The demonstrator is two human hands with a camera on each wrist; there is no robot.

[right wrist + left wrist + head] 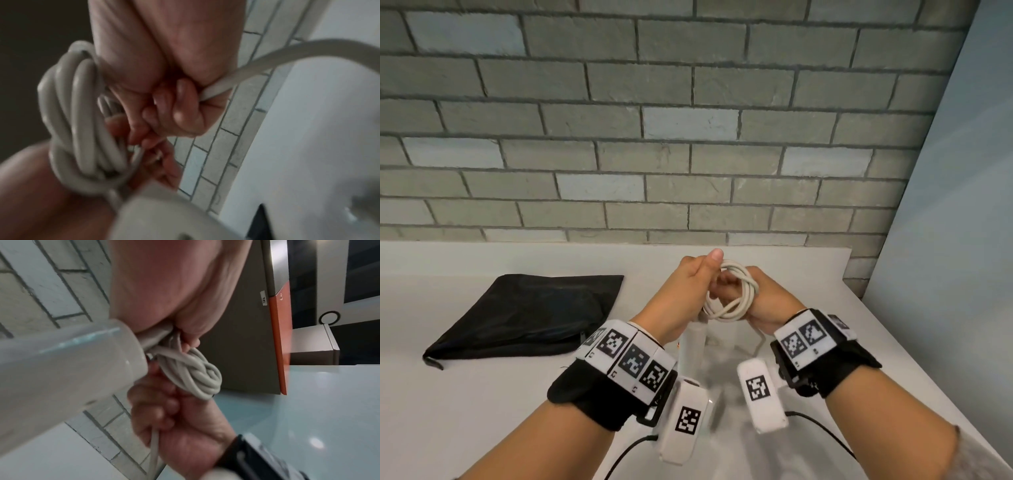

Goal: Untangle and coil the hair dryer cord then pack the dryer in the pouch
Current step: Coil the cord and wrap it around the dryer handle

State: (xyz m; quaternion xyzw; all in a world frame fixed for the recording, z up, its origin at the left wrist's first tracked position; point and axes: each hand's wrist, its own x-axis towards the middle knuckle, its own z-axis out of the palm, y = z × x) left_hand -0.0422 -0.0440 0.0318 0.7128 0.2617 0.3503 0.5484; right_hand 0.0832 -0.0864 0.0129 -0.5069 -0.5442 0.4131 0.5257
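The left hand [690,291] is gripping the coiled white cord [736,294] with its fingers curled round the loops and its thumb sticking up above them. The right hand [767,301] is closing its fingers round a loose strand of the same cord [226,81], which is arching away from the fist in the right wrist view. The two hands are meeting knuckle to knuckle above the table, with the coil [197,373] bunched between them in several turns. The white hair dryer [693,342] is hanging just below the left hand, its handle [61,366] pointing up toward the coil where the cord is joining it. The black pouch [527,315] is lying flat on the white table [482,411], well apart to the left of the hands. A grey brick wall [688,120] is standing behind the table.
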